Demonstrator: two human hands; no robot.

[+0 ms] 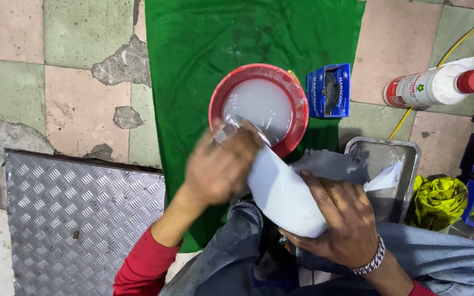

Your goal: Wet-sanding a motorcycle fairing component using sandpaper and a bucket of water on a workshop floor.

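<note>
Person sits low on a tiled floor w/ a white shoe (283, 194) across the lap, just below a red bowl (259, 107) of milky, cloudy water. The shoe's long axis runs diagonal, one end up-left touching the bowl's near rim, the other down-right toward the body. Right hand (341, 222) is clamped round the lower end from the side, thumb on top, metal bracelet at the wrist. Left hand (218, 164) sits over the upper end by the bowl, blurred; it looks closed on sth small and clear, maybe a brush, but can't tell for sure. So left hand is nearer the bowl, right is the anchor.

Shoe looks smooth, matte, rubbery. Bowl is round glossy plastic on a green cloth (204, 38). Beside it a small blue box (329, 90), a dull metal tray (385, 156), a white bottle w/ red cap (440, 85) lying on its side, ridged steel plate (78, 214) at left.
</note>
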